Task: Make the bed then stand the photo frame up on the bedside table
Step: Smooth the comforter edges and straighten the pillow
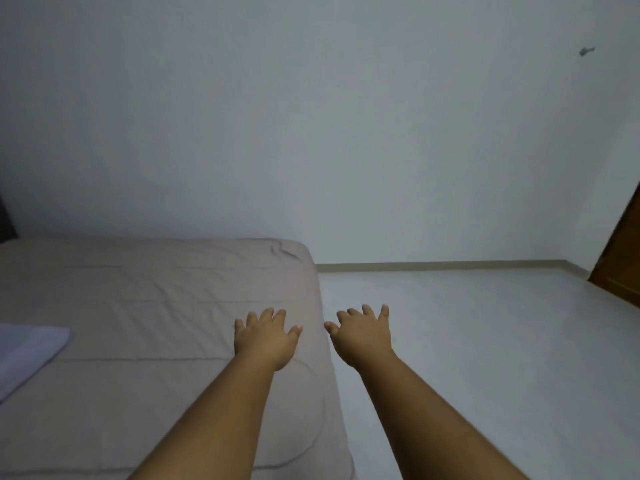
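The bed (pixel 138 306) fills the lower left, covered by a beige sheet with light creases and a rumpled far corner. My left hand (pixel 265 337) is stretched out over the sheet near the bed's right edge, fingers spread and holding nothing. My right hand (pixel 363 336) reaches forward just past that edge, over the floor, fingers spread and empty too. A folded pale lilac cloth (pixel 27 355) lies on the bed at the left edge of view. No photo frame or bedside table is in view.
A plain grey-white wall (pixel 311 116) runs behind the bed. Pale floor (pixel 485 341) stretches to the right of the bed. A brown wooden door (pixel 620 258) stands at the far right. Something dark (pixel 5 220) shows at the left edge.
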